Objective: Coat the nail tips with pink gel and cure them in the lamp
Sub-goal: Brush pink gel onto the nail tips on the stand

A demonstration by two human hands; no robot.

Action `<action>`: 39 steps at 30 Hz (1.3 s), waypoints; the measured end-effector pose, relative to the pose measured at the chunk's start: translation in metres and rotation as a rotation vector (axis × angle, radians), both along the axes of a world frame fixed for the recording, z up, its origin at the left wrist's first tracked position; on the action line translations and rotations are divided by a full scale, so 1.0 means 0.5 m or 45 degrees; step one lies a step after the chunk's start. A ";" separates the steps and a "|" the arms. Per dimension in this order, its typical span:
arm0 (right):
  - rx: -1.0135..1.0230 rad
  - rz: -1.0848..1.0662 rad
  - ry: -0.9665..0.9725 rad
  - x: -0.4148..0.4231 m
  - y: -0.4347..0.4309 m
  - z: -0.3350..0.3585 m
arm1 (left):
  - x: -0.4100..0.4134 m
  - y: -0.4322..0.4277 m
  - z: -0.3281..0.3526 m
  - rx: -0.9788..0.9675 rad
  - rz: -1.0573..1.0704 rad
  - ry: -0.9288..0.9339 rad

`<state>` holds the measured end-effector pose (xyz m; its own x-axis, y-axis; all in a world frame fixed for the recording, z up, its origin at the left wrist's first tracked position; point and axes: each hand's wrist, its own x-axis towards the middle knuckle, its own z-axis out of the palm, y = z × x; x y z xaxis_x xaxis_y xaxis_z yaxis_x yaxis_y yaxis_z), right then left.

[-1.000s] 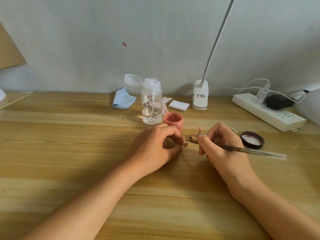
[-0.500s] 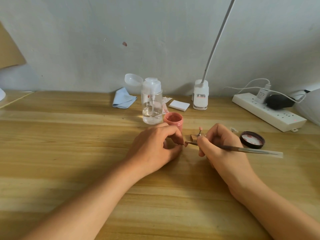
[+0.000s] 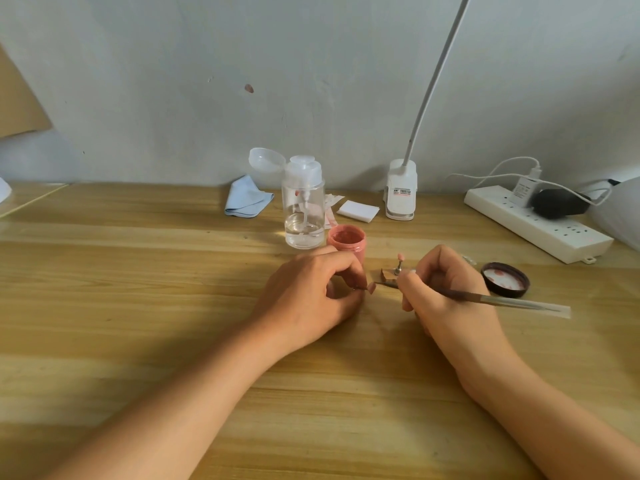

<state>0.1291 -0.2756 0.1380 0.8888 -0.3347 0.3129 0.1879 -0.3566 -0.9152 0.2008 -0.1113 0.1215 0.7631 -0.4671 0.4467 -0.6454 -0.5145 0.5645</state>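
My left hand (image 3: 311, 292) rests on the table and pinches a thin metal holder that carries a pink nail tip (image 3: 371, 287) at its end. My right hand (image 3: 446, 299) grips a slim brush (image 3: 498, 300) like a pen, with the bristle end touching that nail tip. An open pot of pink gel (image 3: 347, 241) stands just behind my left hand. Between my hands, slightly farther back, a second pink nail tip (image 3: 400, 257) sits upright on a small metal stand. The pot's black lid (image 3: 505, 279) lies upside down to the right.
A clear pump bottle (image 3: 304, 209) with its cap flipped open stands behind the pot. Along the wall lie a blue cloth (image 3: 245, 198), white pads (image 3: 358, 210), a white clip-on lamp base (image 3: 401, 190) with a gooseneck, and a power strip (image 3: 536, 223) with plugs at the right.
My right hand has shifted slightly left, bringing the brush tip onto the nail tip held by my left hand. My left hand has stayed in place.
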 end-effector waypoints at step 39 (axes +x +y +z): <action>0.319 0.141 -0.037 -0.008 0.001 0.003 | 0.000 0.000 0.014 -0.014 0.024 0.158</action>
